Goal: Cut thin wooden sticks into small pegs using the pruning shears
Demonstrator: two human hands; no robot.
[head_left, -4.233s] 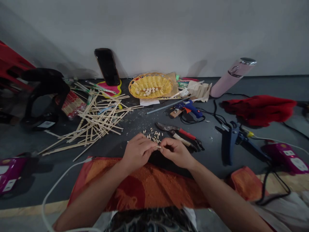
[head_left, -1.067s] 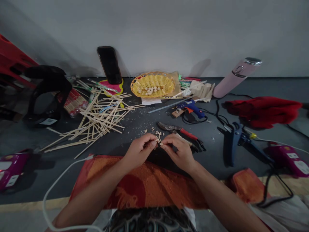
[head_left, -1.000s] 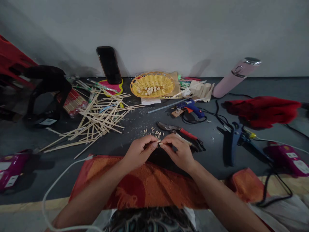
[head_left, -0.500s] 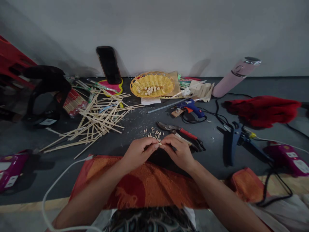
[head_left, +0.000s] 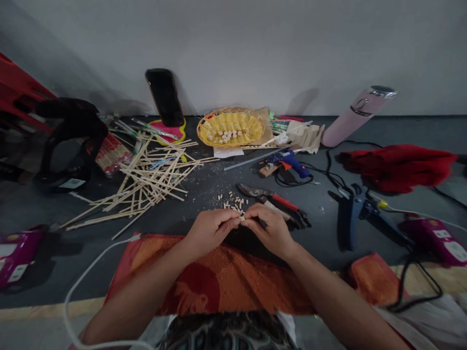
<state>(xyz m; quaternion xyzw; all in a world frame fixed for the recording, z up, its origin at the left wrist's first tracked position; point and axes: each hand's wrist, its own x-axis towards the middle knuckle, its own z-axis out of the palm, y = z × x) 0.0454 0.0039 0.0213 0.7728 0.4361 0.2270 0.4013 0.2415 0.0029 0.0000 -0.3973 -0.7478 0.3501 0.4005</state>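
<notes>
Head view: left hand (head_left: 210, 228) and right hand (head_left: 272, 233) pinch a wooden piece (head_left: 242, 218) near red-handled pruners (head_left: 280, 200).

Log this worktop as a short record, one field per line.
Left hand: fingertips pinched on a small pale piece
Right hand: fingertips pinched at the same piece
Just beyond the hands: short pale pieces, loose
Left side: pile of long sticks
Right of the loose pieces: red-handled cutter; blue glue gun farther back
Back: yellow basket with pale blocks inside
Near edge: orange towel
</notes>
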